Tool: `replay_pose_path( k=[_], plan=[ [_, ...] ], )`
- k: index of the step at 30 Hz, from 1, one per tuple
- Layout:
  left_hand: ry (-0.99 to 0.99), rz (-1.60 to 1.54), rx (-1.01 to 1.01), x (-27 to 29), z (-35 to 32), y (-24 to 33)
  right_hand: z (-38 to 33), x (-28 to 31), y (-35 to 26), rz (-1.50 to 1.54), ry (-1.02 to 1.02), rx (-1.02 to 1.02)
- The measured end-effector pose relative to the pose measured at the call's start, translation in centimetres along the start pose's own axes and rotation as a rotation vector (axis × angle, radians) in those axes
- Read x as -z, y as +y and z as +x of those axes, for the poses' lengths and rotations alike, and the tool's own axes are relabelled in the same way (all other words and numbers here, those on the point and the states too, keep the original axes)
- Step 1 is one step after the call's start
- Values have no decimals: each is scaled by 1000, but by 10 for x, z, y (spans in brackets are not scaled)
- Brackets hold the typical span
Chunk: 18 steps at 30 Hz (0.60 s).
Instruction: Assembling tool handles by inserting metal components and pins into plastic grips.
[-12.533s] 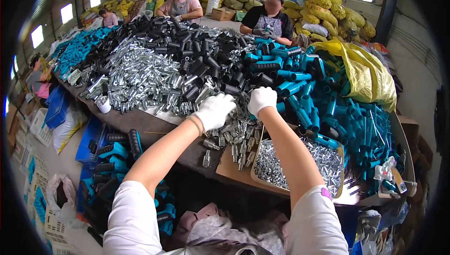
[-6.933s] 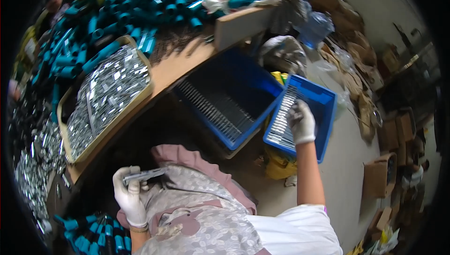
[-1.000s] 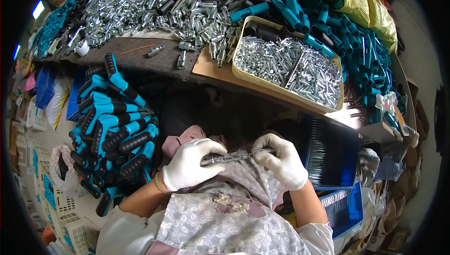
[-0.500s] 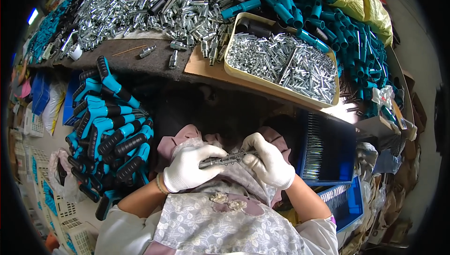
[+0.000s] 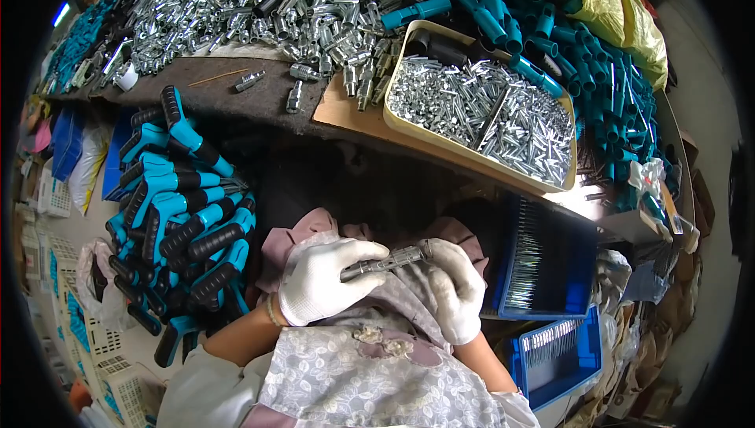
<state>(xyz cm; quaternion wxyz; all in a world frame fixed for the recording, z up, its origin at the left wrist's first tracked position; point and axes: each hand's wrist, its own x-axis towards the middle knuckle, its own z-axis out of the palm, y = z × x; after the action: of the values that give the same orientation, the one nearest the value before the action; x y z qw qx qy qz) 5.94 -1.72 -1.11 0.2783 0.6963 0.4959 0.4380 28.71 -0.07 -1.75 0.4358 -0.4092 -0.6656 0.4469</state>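
Observation:
Over my lap, my left hand (image 5: 326, 280), in a white glove, is closed round one end of a slim grey metal cylindrical assembly (image 5: 385, 261). This piece lies slightly tilted, its right end higher. My right hand (image 5: 458, 293), also gloved, has its fingers curled at that right end, with the index finger and thumb against it; what its other fingers do is partly hidden. Left of my lap is a heap of turquoise and black pistol-shaped handles (image 5: 185, 220). On the bench, a cream tray (image 5: 481, 159) holds many small metal pins.
The dark bench (image 5: 271, 102) carries piles of shiny metal fittings (image 5: 189, 15) and turquoise tubes (image 5: 550, 39). A few loose fittings lie near its front edge. To my right are a dark blue bin (image 5: 570, 286) of metal rods and a smaller blue bin (image 5: 543, 398).
My right hand has turned and shifted slightly down and right, its grip moving to the part's far end. The part's right end has risen, and a coil earlier seen on it no longer shows.

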Motion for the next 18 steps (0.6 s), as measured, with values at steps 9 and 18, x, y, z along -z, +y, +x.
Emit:
replay_pose_path(
  k=[9, 18],
  plan=[
    [-12, 142, -83, -1, 5, -7, 2, -2, -9, 205, -93, -354],
    [-69, 325, -233, -6, 9, -10, 17, 16, -23, 279, -223, -636]
  ],
)
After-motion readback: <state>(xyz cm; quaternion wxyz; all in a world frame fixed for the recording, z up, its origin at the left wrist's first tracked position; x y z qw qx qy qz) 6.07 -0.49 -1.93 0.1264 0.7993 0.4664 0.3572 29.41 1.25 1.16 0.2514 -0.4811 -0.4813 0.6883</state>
